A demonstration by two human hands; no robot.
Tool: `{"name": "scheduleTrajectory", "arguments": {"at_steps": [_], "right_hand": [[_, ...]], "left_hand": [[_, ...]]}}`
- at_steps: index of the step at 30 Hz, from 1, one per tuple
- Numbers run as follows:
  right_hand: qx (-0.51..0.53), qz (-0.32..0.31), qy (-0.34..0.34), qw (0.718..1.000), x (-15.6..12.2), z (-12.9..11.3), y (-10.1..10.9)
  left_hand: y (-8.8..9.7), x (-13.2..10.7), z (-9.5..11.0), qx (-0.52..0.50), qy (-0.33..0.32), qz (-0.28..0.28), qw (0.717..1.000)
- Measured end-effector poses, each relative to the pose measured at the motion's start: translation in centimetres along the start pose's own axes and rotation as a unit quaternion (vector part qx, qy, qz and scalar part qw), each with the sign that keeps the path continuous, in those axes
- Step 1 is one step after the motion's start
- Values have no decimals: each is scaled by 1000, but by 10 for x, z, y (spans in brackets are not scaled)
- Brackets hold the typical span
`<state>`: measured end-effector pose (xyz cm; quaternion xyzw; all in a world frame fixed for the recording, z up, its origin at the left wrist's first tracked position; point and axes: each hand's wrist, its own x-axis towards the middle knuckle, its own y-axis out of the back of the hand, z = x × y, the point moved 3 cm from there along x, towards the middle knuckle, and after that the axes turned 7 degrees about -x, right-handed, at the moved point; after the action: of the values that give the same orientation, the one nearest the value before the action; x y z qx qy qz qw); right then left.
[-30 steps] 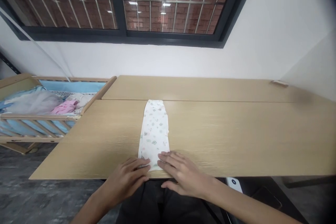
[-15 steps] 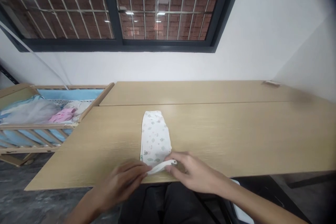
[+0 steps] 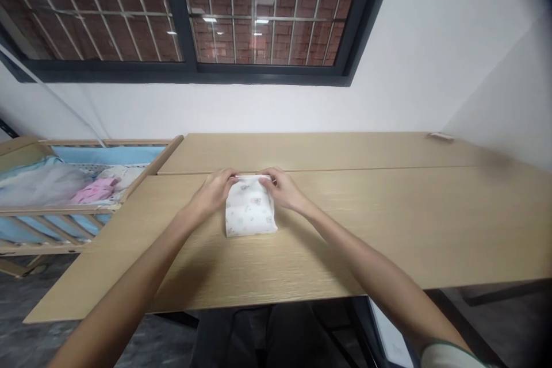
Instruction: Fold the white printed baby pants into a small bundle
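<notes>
A white cloth with a small print (image 3: 250, 210), folded into a compact, roughly square shape, lies on the wooden table (image 3: 366, 224) in front of me. What kind of garment or cloth it is does not show. At its far left corner, my left hand (image 3: 218, 188) pinches the edge between thumb and fingers. My right hand (image 3: 279, 187) grips the far right corner in the same way, thumb on top. Both forearms reach forward over the table, one on each side of the cloth.
On the left stands a wooden crib (image 3: 64, 213) with blue lining, holding a pink cloth (image 3: 95, 190) and pale bedding. A small flat object (image 3: 440, 137) lies at the table's far right. Behind the table are a white wall and a barred window (image 3: 267, 11).
Both hands have moved from the cloth's near edge to its far edge. The cloth, longer before, is now folded to about half its length, its near edge farther from me.
</notes>
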<state>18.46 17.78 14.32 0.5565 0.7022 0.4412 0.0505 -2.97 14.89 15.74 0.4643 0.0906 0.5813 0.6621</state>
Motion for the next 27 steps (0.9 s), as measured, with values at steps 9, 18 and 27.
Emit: {"name": "scheduleTrajectory", "arguments": {"at_steps": [9, 18, 27], "right_hand": [[20, -16, -140, 990, 38, 83, -58], [-116, -21, -28, 993, 29, 71, -57], [-67, -288, 246, 923, -38, -35, -75]], "left_hand": [[-56, 44, -59, 37, 90, -37, 995], [-69, -24, -13, 193, 36, -27, 980], [-105, -132, 20, 237, -71, -46, 968]]}}
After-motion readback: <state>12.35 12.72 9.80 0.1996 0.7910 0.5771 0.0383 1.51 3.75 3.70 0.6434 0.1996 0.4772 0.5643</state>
